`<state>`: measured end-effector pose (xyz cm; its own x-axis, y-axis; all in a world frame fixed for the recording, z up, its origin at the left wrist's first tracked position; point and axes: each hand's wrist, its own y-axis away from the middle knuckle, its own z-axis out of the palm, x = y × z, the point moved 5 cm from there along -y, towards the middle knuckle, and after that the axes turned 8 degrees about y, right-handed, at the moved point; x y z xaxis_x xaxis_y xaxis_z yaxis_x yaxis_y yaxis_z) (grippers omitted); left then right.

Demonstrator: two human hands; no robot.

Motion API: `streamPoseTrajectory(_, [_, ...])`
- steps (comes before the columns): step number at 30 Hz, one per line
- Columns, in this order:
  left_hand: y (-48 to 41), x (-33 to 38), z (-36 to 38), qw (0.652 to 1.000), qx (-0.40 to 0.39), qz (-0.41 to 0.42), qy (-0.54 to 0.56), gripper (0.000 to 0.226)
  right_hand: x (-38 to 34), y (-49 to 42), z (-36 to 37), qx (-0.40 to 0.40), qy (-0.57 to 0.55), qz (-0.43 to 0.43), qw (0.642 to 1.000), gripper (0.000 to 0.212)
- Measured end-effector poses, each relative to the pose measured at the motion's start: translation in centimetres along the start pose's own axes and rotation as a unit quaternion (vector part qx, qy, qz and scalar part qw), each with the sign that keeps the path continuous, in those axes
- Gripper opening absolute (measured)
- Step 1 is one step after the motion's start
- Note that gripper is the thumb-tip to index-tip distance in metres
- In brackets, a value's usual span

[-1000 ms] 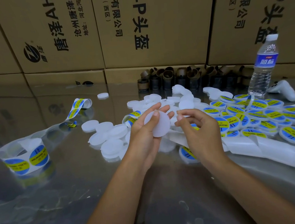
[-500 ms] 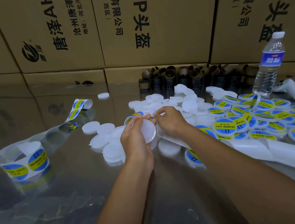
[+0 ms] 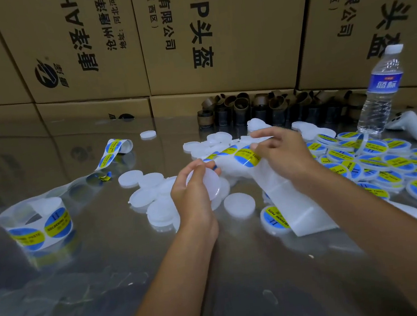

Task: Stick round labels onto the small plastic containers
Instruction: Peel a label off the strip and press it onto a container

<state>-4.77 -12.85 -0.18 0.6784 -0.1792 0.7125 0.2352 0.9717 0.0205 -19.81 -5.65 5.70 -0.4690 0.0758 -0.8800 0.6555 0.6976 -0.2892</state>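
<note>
- We see the left hand (image 3: 193, 194) at the centre of the frame. Its fingers and thumb curl round a plain white container (image 3: 211, 183), which it holds tilted just above the table (image 3: 107, 286).
- The right hand (image 3: 283, 154) is just right of centre. Its fingertips pinch the label strip (image 3: 243, 157) at a blue-and-yellow label, and the other fingers are bent loosely.
- The strip runs between the two hands, with its far end touching the held container by the left thumb. The bare backing slopes down towards the lower right.
- The unlabelled containers (image 3: 154, 190) lie in a loose heap left of and behind the hands.
- The labelled containers (image 3: 374, 165) are spread along the right edge. One of them lies partly under the backing, below centre.
- A label roll (image 3: 38, 226) stands at the left, and its tail trails towards the upper left.
- A water bottle (image 3: 379, 94) stands upright at the upper right, in front of the cardboard boxes (image 3: 213, 27).
</note>
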Motion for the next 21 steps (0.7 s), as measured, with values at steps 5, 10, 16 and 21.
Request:
streamPoseTrajectory(5, [0.3, -0.8, 0.8, 0.998, -0.047, -0.042, -0.03, 0.007, 0.1, 2.6, -3.4, 0.021, -0.034, -0.028, 0.999, 0.019])
streamPoseTrajectory(10, [0.9, -1.1, 1.4, 0.99, -0.099, -0.051, -0.08, 0.003, 1.6, 4.8, -3.7, 0.012, -0.029, -0.035, 0.999, 0.029])
streamPoseTrajectory(16, [1.4, -1.4, 1.5, 0.979, -0.135, -0.032, -0.147, 0.014, 2.2, 5.7, -2.7, -0.004, -0.026, -0.057, 0.998, 0.028])
streamPoseTrajectory(21, [1.3, -1.5, 1.6, 0.979, -0.139, -0.027, -0.144, 0.016, 2.3, 5.7, -2.9, 0.01, -0.064, -0.055, 0.996, 0.028])
